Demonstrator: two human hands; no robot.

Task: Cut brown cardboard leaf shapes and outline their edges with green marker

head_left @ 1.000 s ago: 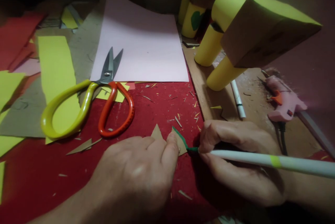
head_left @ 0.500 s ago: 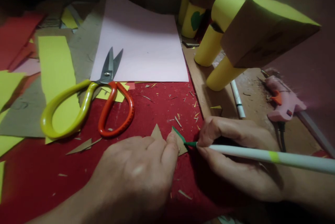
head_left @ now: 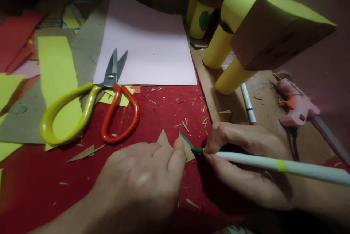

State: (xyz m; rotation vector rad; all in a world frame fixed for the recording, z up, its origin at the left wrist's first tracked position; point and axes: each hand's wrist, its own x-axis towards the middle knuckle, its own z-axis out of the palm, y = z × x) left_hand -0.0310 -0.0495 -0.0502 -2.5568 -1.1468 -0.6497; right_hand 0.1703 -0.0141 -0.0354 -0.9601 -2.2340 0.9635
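The left hand (head_left: 142, 179) is lying near the middle of the scene, its fingers (head_left: 177, 153) pressed together and bearing down on a small brown cardboard piece (head_left: 189, 151), pinning it flat on the red sheet (head_left: 164, 110). Two pointed corners of the piece are sticking out just beyond the fingertips. The right hand (head_left: 246, 161) is resting just to the right, its fingers pinching a white marker (head_left: 273, 163) close to its green tip, and that tip is touching the right edge of the piece, where a green line is showing. Farther left, yellow-and-orange-handled scissors (head_left: 90, 106) are lying partly open, blades over a pink paper sheet (head_left: 147, 44). To the far right, on the bare worktop (head_left: 268, 124), a pink glue gun (head_left: 296, 104) is lying beside a cardboard model with yellow legs (head_left: 262, 33).
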